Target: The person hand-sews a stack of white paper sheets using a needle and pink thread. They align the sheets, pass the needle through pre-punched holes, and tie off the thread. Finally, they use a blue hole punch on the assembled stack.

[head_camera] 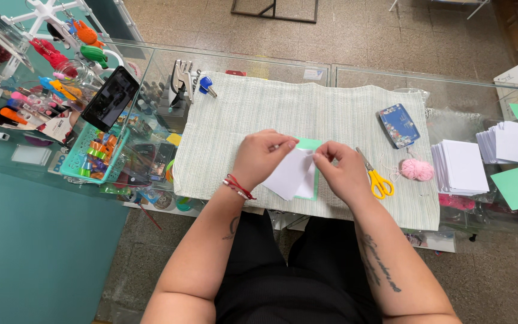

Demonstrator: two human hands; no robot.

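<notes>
Both hands, left hand [263, 157] and right hand [343, 171], have fingers pinched shut on a white folded paper sheet [292, 175]; yellow-handled scissors [378, 178] lie at three o'clock.

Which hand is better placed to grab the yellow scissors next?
Right. The right hand sits just beside the yellow-handled scissors on the cloth mat, while the left hand pinches the white paper on the far side.

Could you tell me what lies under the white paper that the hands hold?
A green sheet shows under the white paper, along its top and right edges, on the striped cloth. Both the left hand and right hand hide the rest.
</notes>
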